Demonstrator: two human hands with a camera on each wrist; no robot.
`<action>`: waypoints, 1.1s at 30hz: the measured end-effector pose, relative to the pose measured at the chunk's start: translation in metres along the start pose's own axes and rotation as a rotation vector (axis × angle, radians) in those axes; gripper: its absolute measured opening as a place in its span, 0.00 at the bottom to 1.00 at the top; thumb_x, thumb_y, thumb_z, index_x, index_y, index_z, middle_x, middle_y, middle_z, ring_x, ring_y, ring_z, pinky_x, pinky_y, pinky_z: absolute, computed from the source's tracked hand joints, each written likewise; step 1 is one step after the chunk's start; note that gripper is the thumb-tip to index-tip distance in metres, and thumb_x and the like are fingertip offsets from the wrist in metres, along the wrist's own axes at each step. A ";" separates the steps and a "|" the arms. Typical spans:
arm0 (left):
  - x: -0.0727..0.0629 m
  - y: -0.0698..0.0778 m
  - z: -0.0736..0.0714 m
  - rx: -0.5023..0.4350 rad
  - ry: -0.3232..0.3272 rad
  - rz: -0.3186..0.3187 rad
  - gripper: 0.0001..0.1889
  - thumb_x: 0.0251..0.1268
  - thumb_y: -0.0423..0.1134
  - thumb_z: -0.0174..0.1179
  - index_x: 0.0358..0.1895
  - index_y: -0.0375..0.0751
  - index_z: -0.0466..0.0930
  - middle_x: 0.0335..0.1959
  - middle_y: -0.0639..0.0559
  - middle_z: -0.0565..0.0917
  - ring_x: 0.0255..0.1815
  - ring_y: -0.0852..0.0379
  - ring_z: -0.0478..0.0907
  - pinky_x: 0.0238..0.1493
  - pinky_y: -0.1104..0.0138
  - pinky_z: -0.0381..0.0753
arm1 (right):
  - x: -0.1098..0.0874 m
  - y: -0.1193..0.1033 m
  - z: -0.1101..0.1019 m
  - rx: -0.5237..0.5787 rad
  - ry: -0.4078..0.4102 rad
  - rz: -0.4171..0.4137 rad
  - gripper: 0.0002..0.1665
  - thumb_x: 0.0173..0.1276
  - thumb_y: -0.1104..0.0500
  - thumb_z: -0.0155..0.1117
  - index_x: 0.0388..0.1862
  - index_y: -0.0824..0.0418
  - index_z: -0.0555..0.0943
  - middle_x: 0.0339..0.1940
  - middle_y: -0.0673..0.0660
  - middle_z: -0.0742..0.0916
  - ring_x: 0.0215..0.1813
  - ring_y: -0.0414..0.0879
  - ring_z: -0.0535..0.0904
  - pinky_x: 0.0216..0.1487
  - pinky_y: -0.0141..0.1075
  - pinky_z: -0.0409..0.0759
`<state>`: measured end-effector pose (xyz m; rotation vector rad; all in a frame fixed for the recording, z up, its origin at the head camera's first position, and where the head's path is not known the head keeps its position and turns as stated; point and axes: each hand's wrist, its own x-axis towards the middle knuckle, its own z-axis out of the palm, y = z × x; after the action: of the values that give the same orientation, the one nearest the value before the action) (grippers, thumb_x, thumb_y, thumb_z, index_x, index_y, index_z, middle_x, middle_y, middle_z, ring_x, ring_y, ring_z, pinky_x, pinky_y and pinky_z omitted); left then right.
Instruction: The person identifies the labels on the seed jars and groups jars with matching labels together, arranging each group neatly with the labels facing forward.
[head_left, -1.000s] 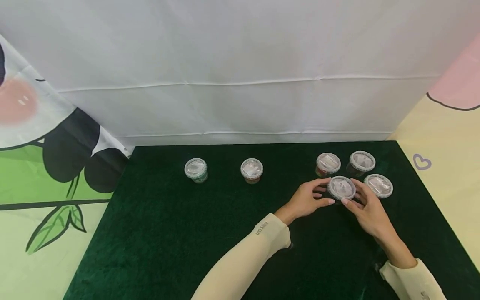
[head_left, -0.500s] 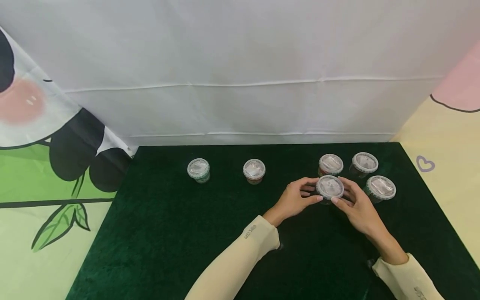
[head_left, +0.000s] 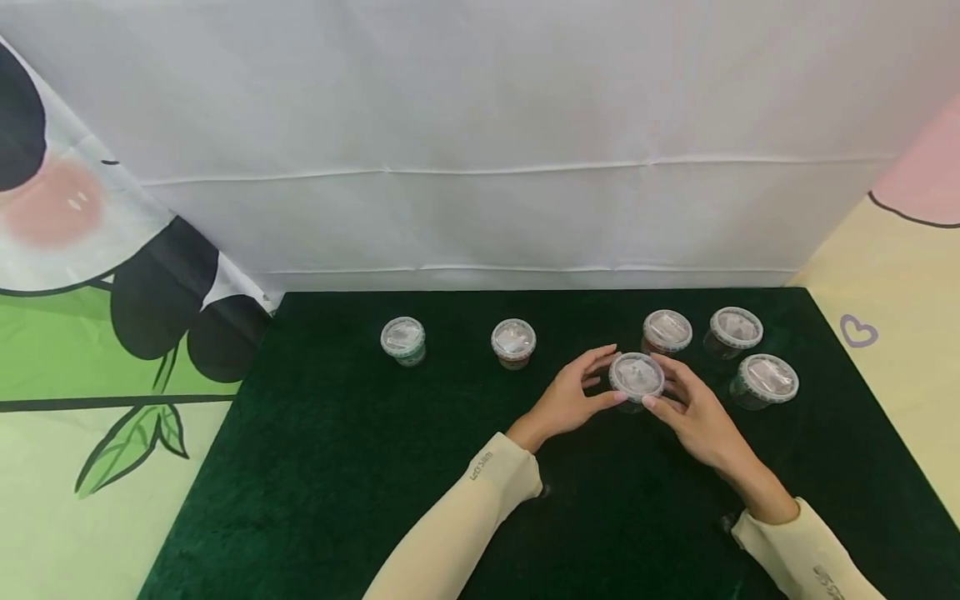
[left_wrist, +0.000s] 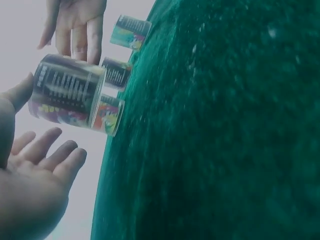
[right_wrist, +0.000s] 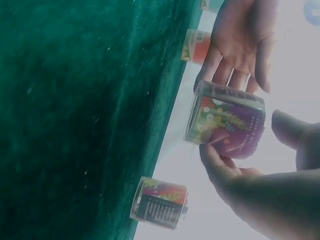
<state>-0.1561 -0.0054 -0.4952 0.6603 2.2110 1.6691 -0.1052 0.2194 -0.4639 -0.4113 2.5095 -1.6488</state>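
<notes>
A small lidded plastic tub (head_left: 637,375) with a purple flowered label stands between the two hands, clear of the green cloth in the wrist views. The right hand (head_left: 693,414) holds it from the right, thumb at the near rim and fingers along its side; in the right wrist view a fingertip meets the tub's wall (right_wrist: 235,117). At its left side the left hand (head_left: 570,397) is spread around it, thumb tip at the rim. In the left wrist view the left fingers (left_wrist: 55,152) are loosely extended, with a small gap to the tub.
Behind the hands stand two similar tubs (head_left: 667,331) (head_left: 734,331), and a third tub (head_left: 767,379) is right of the right hand. Farther left, two more tubs (head_left: 513,340) (head_left: 403,338) stand apart near the back edge of the green cloth-covered table (head_left: 315,467). A white curtain (head_left: 480,208) hangs behind.
Both hands have moved left together with the tub, away from the tub at the right. The left forefinger now sits a little off the rim. The other tubs stay in place.
</notes>
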 end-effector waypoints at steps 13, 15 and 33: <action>-0.010 -0.003 -0.014 -0.106 0.006 -0.051 0.31 0.75 0.35 0.67 0.78 0.43 0.69 0.74 0.45 0.76 0.72 0.53 0.77 0.70 0.68 0.77 | 0.008 -0.009 0.011 0.054 -0.053 0.028 0.36 0.83 0.67 0.57 0.82 0.73 0.55 0.79 0.76 0.65 0.79 0.73 0.63 0.62 0.14 0.71; -0.011 -0.002 -0.014 -0.111 0.046 -0.063 0.31 0.73 0.34 0.69 0.77 0.42 0.70 0.73 0.44 0.78 0.71 0.52 0.78 0.69 0.67 0.79 | 0.010 -0.009 0.014 0.063 -0.047 0.038 0.36 0.83 0.67 0.56 0.82 0.73 0.55 0.79 0.76 0.65 0.79 0.73 0.63 0.62 0.14 0.71; -0.021 -0.001 -0.025 -0.115 0.071 -0.092 0.33 0.74 0.36 0.69 0.79 0.43 0.68 0.73 0.45 0.77 0.71 0.50 0.78 0.70 0.62 0.80 | 0.020 -0.013 0.023 0.026 -0.060 0.037 0.36 0.83 0.65 0.58 0.82 0.71 0.58 0.77 0.75 0.69 0.78 0.72 0.67 0.67 0.29 0.79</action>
<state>-0.1508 -0.0369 -0.4898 0.4695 2.1383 1.7824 -0.1169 0.1879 -0.4599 -0.4036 2.4349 -1.6293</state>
